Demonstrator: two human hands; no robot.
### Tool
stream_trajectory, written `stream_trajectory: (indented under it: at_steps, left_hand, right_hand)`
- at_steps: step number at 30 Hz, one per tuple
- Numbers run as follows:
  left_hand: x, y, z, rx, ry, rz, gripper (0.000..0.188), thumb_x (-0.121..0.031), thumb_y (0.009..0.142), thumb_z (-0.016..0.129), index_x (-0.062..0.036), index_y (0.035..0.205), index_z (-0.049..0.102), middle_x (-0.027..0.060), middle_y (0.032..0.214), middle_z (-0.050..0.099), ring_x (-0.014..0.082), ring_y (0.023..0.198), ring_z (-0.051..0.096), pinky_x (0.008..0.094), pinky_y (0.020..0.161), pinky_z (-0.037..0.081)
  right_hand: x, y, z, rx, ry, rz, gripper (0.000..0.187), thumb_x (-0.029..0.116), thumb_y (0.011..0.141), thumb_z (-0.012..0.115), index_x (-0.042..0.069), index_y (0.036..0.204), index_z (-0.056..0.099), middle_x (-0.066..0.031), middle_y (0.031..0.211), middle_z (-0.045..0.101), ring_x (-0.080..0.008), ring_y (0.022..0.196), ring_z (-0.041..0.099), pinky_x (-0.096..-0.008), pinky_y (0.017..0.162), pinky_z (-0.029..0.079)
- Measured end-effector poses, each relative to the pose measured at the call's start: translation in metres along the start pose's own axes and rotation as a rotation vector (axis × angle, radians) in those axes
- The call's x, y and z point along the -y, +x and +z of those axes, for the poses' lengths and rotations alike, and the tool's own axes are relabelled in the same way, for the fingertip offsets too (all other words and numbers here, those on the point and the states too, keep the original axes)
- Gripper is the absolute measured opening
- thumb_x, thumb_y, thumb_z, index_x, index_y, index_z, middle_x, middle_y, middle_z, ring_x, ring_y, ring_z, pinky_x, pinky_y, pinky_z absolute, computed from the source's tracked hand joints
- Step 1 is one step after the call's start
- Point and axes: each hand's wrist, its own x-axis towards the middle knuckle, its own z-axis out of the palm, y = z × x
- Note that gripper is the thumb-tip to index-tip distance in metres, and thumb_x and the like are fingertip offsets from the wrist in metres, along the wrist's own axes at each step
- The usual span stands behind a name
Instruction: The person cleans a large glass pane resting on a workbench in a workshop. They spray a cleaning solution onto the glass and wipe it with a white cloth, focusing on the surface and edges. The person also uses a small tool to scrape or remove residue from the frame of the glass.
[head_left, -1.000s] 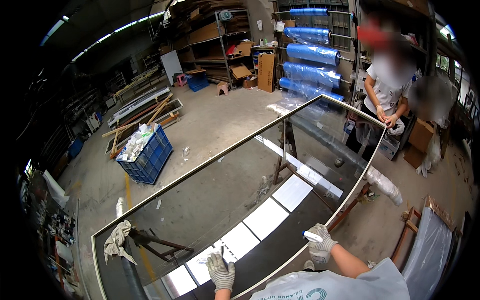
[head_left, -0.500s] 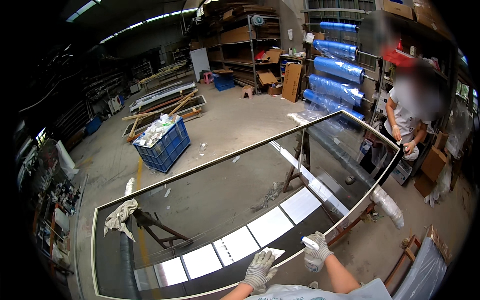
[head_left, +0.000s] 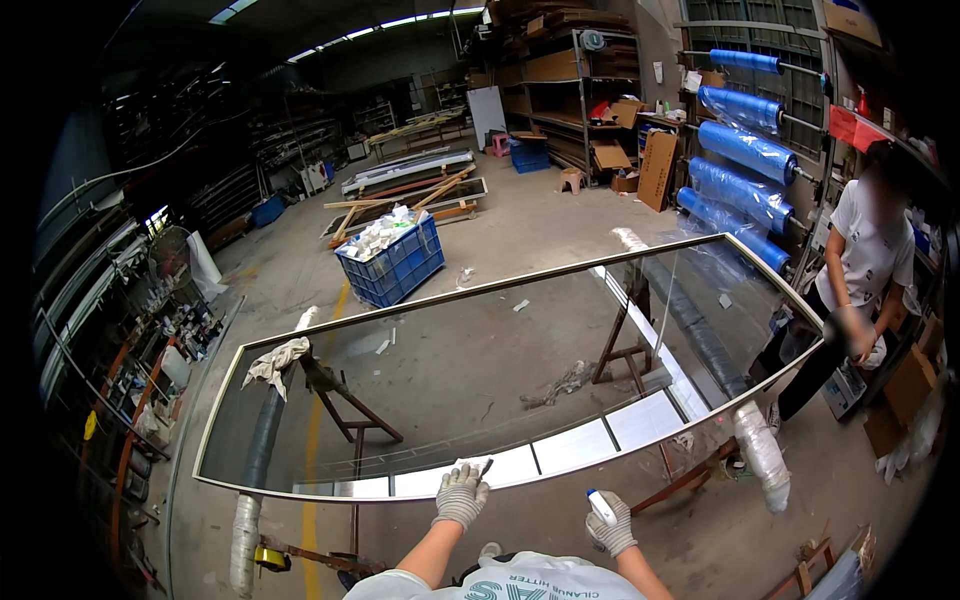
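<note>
A large framed glass panel (head_left: 480,330) with a pale, narrow frame lies flat in front of me. My left hand (head_left: 461,499), in a striped work glove, is at the panel's near edge. Its fingers are closed on a small, flat white piece (head_left: 467,464), held at the glass; a dark edge shows beside it, and its kind is unclear. My right hand (head_left: 612,530), also gloved, grips a white spray bottle (head_left: 602,508) with a blue nozzle, just off the near frame. The bottle's body is mostly hidden by the glove. A crumpled beige rag (head_left: 277,364) lies on the panel's left corner.
Wrapped stand bars (head_left: 762,460) hold the panel up. A blue crate (head_left: 395,265) full of white scraps stands beyond it. At the right, a person (head_left: 865,250) stands by the panel's corner, near blue film rolls (head_left: 745,150). A yellow tape roll (head_left: 272,558) hangs near the left.
My view has swung left. My left hand, with the white piece, has moved left along the panel's near edge. The spray bottle in my right hand is farther from the frame.
</note>
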Motion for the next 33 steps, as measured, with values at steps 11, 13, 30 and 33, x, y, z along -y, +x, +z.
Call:
stream_trajectory:
  at_steps: [11, 13, 30, 33]
  left_hand:
    - [-0.064, 0.024, -0.005, 0.098, -0.051, -0.152, 0.085, -0.060, 0.087, 0.042, -0.0040, 0.147, 0.023, 0.0199, 0.153, 0.021, 0.0347, 0.142, 0.019, 0.0438, 0.116, 0.013]
    - [-0.089, 0.038, 0.027, 0.091, 0.048, 0.034, 0.086, -0.062, 0.086, 0.043, -0.0040, 0.147, 0.023, 0.0198, 0.153, 0.021, 0.0346, 0.141, 0.020, 0.0440, 0.116, 0.012]
    - [-0.133, 0.031, -0.005, 0.017, 0.049, 0.153, 0.054, -0.039, 0.090, 0.046, -0.0061, 0.133, 0.048, 0.0163, 0.141, 0.044, 0.0349, 0.133, 0.038, 0.0458, 0.112, 0.024]
    - [-0.058, 0.025, -0.008, -0.020, 0.062, -0.044, 0.059, -0.041, 0.090, 0.045, -0.0059, 0.137, 0.044, 0.0169, 0.143, 0.041, 0.0354, 0.133, 0.037, 0.0449, 0.113, 0.022]
  right_hand:
    - [-0.054, -0.089, -0.096, -0.278, 0.014, 0.090, 0.038, 0.008, 0.062, 0.064, 0.004, 0.099, 0.060, -0.0129, 0.085, 0.058, -0.0288, 0.074, 0.058, -0.0371, 0.071, 0.050]
    - [-0.055, -0.093, -0.098, -0.268, -0.014, 0.063, 0.040, 0.005, 0.062, 0.064, 0.004, 0.102, 0.060, -0.0090, 0.084, 0.058, -0.0218, 0.072, 0.056, -0.0326, 0.070, 0.049]
    - [-0.008, -0.058, -0.055, -0.088, -0.097, 0.006, 0.032, 0.007, 0.068, 0.061, 0.004, 0.100, 0.061, -0.0190, 0.090, 0.062, -0.0383, 0.084, 0.060, -0.0448, 0.077, 0.049]
    - [0.010, -0.040, -0.040, -0.096, -0.203, -0.081, 0.033, 0.006, 0.067, 0.060, 0.002, 0.100, 0.060, -0.0180, 0.094, 0.062, -0.0388, 0.087, 0.057, -0.0462, 0.080, 0.046]
